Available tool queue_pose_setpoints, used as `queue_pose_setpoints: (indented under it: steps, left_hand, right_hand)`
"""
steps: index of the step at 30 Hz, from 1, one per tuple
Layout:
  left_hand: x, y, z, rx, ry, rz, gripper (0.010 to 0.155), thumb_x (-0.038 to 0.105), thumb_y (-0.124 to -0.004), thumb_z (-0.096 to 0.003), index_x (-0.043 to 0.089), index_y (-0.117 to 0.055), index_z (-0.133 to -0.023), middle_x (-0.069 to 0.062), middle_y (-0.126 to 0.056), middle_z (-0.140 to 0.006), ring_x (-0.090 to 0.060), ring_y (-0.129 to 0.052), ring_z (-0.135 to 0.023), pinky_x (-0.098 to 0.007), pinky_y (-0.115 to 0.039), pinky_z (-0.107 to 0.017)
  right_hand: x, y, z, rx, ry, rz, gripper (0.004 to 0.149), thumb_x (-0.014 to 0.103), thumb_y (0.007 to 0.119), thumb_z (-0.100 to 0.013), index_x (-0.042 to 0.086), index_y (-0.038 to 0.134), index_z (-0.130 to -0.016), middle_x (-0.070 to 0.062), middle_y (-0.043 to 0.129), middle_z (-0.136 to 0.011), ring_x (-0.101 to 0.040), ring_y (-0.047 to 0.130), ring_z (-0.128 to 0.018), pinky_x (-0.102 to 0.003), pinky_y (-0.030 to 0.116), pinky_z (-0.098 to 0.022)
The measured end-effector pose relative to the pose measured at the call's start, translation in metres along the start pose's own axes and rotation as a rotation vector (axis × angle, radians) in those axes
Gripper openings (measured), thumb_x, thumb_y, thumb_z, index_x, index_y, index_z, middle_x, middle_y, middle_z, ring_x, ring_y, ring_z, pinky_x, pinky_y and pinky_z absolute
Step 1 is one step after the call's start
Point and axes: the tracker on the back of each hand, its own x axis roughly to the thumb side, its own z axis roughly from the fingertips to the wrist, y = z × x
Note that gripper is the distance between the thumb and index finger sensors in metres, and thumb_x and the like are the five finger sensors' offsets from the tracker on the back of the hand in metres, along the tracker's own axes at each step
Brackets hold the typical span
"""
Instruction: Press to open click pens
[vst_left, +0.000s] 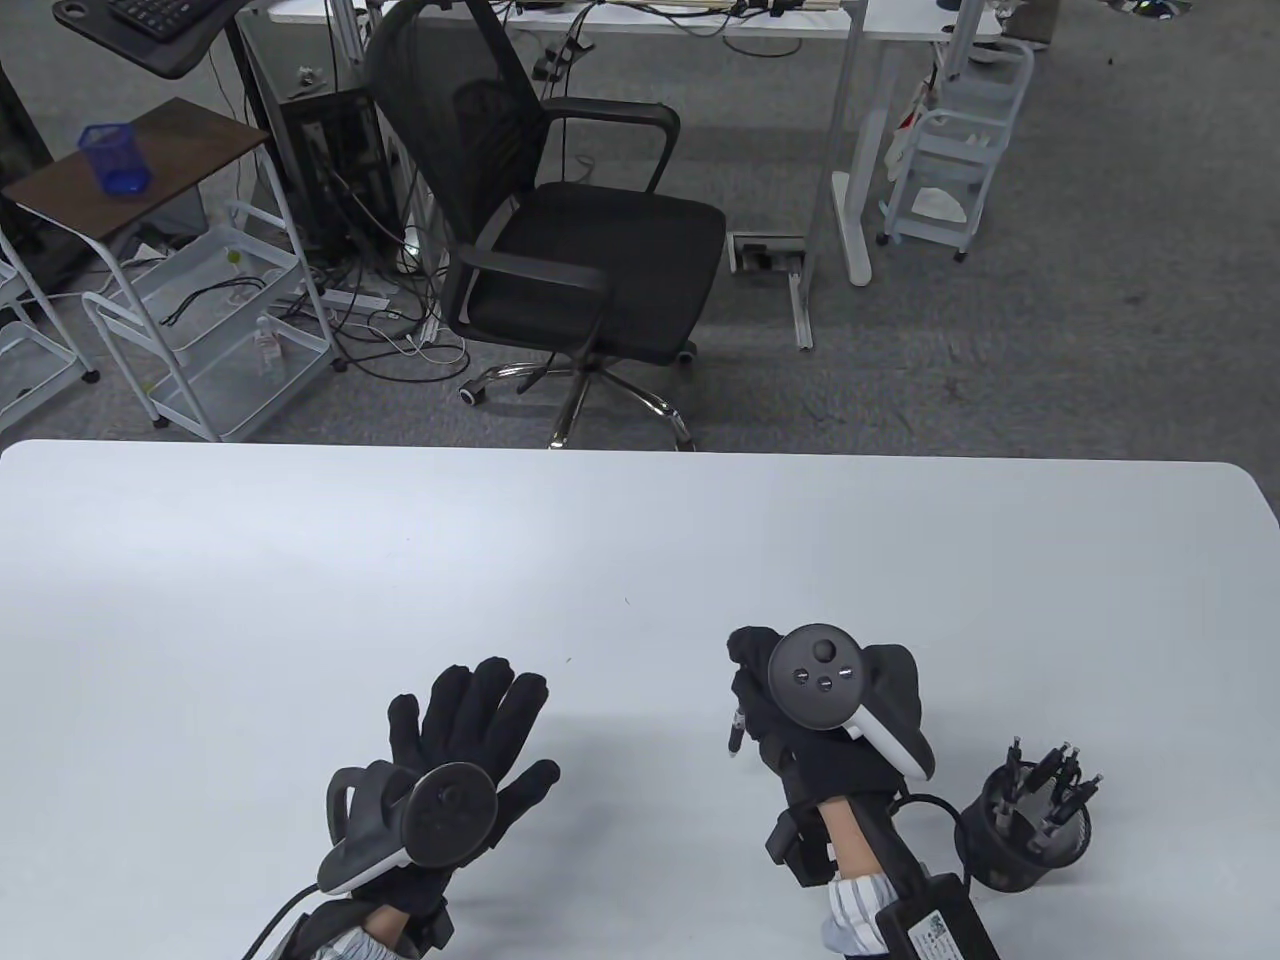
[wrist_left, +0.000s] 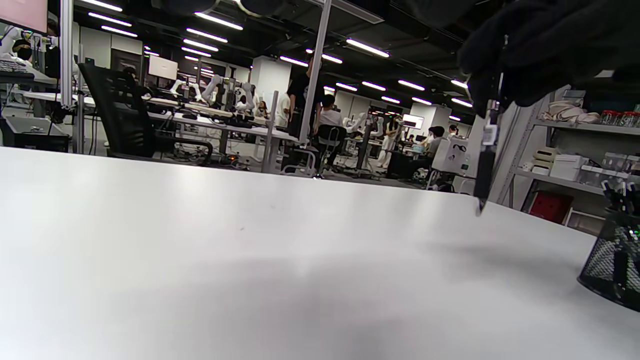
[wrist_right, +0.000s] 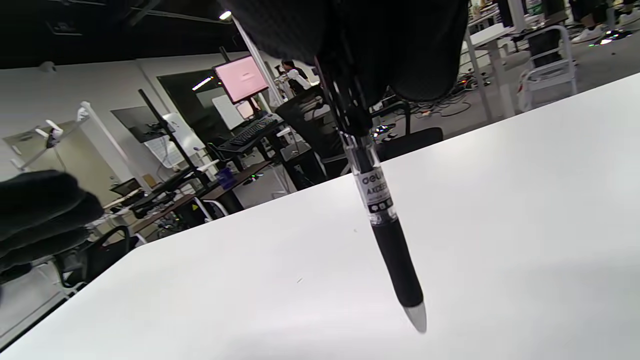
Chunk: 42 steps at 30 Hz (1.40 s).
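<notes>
Right hand (vst_left: 800, 715) gripped one black click pen with a clear barrel (wrist_right: 387, 227), tip down above the white table (vst_left: 640, 560).
Left hand (vst_left: 455, 745) lay flat, fingers straight, holding nothing. The step in hand seemed to be the click: the thumb must press the top button, which the glove hid; more pens waited in the black mesh cup (vst_left: 1025, 835).

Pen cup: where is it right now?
In the table view the pen cup stands at the table's near right edge, just right of the right hand.

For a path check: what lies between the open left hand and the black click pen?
Only bare white table, in the table view, between left hand and black click pen.
</notes>
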Motion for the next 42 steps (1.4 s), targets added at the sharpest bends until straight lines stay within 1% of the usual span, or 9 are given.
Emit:
queue_pose_setpoints:
  steps: [14, 18, 26, 29, 32, 33, 35, 38, 42]
  left_hand:
    - [0.003, -0.004, 0.0, -0.013, -0.002, -0.022, 0.07, 0.059, -0.054, -0.0697, 0.028, -0.025, -0.126, -0.019, -0.029, -0.133, -0.057, -0.036, -0.118, -0.08, -0.03, -0.077]
    - [0.004, -0.006, -0.001, -0.023, -0.001, -0.031, 0.07, 0.059, -0.054, -0.0696, 0.028, -0.026, -0.126, -0.019, -0.029, -0.133, -0.057, -0.036, -0.118, -0.079, -0.029, -0.077]
    - [0.001, -0.011, -0.002, -0.034, 0.018, -0.042, 0.07, 0.058, -0.054, -0.0697, 0.027, -0.027, -0.126, -0.02, -0.029, -0.132, -0.058, -0.037, -0.117, -0.079, -0.028, -0.077]
    - [0.002, -0.011, -0.002, -0.035, 0.018, -0.047, 0.07, 0.058, -0.054, -0.0696, 0.027, -0.028, -0.126, -0.02, -0.029, -0.132, -0.058, -0.036, -0.117, -0.078, -0.028, -0.077]
    - [0.002, -0.011, -0.003, -0.038, 0.019, -0.053, 0.07, 0.058, -0.054, -0.0696, 0.026, -0.029, -0.126, -0.02, -0.028, -0.132, -0.058, -0.036, -0.117, -0.078, -0.028, -0.077]
    - [0.002, -0.011, -0.003, -0.038, 0.019, -0.053, 0.069, 0.058, -0.054, -0.0696, 0.026, -0.03, -0.126, -0.02, -0.029, -0.132, -0.058, -0.036, -0.117, -0.078, -0.028, -0.077]
    - [0.002, -0.011, -0.003, -0.04, 0.019, -0.053, 0.069, 0.058, -0.054, -0.0696, 0.026, -0.031, -0.126, -0.021, -0.029, -0.132, -0.058, -0.037, -0.117, -0.078, -0.028, -0.077]
    - [0.003, -0.011, -0.003, -0.039, 0.019, -0.052, 0.069, 0.059, -0.054, -0.0696, 0.026, -0.031, -0.126, -0.022, -0.029, -0.132, -0.058, -0.037, -0.117, -0.079, -0.029, -0.077]
    - [0.003, -0.011, -0.003, -0.039, 0.017, -0.054, 0.069, 0.059, -0.053, -0.0696, 0.027, -0.03, -0.126, -0.021, -0.029, -0.132, -0.057, -0.036, -0.117, -0.079, -0.029, -0.077]
  right_hand:
    - [0.003, 0.045, 0.011, -0.124, -0.148, -0.314, 0.066, 0.014, 0.074, -0.06, -0.009, 0.04, -0.112, -0.023, 0.069, -0.095, -0.044, 0.09, -0.082, -0.077, 0.042, -0.067]
    - [-0.006, 0.05, 0.009, -0.103, -0.205, -0.47, 0.074, 0.01, 0.073, -0.06, -0.012, 0.027, -0.114, -0.025, 0.065, -0.098, -0.044, 0.089, -0.081, -0.068, 0.051, -0.067]
    - [-0.023, 0.05, 0.014, -0.213, -0.17, -0.603, 0.087, 0.018, 0.084, -0.057, -0.017, 0.025, -0.112, -0.048, 0.046, -0.109, -0.031, 0.095, -0.077, -0.058, 0.061, -0.066]
    - [-0.026, 0.053, 0.013, -0.189, -0.16, -0.715, 0.081, 0.018, 0.086, -0.056, -0.018, 0.038, -0.111, -0.051, 0.045, -0.108, -0.03, 0.094, -0.077, -0.057, 0.062, -0.065]
    - [-0.028, 0.058, 0.01, -0.142, -0.17, -0.846, 0.052, 0.015, 0.083, -0.058, -0.014, 0.072, -0.1, -0.048, 0.044, -0.11, -0.034, 0.089, -0.08, -0.059, 0.059, -0.065]
    - [-0.029, 0.06, 0.01, -0.131, -0.173, -0.897, 0.048, 0.014, 0.082, -0.058, -0.012, 0.075, -0.098, -0.045, 0.045, -0.111, -0.035, 0.087, -0.081, -0.06, 0.058, -0.065]
    - [-0.029, 0.064, 0.008, -0.068, -0.212, -0.966, 0.046, 0.016, 0.077, -0.062, -0.008, 0.073, -0.101, -0.041, 0.042, -0.115, -0.041, 0.078, -0.087, -0.063, 0.05, -0.067]
    - [-0.029, 0.07, 0.007, -0.064, -0.274, -1.129, 0.046, 0.018, 0.064, -0.067, 0.0, 0.062, -0.108, -0.043, 0.037, -0.117, -0.062, 0.052, -0.099, -0.074, 0.036, -0.067]
    - [-0.034, 0.079, 0.006, -0.09, -0.255, -1.35, 0.045, 0.012, 0.054, -0.066, -0.003, 0.046, -0.108, -0.033, 0.062, -0.107, -0.052, 0.069, -0.095, -0.08, 0.038, -0.066]
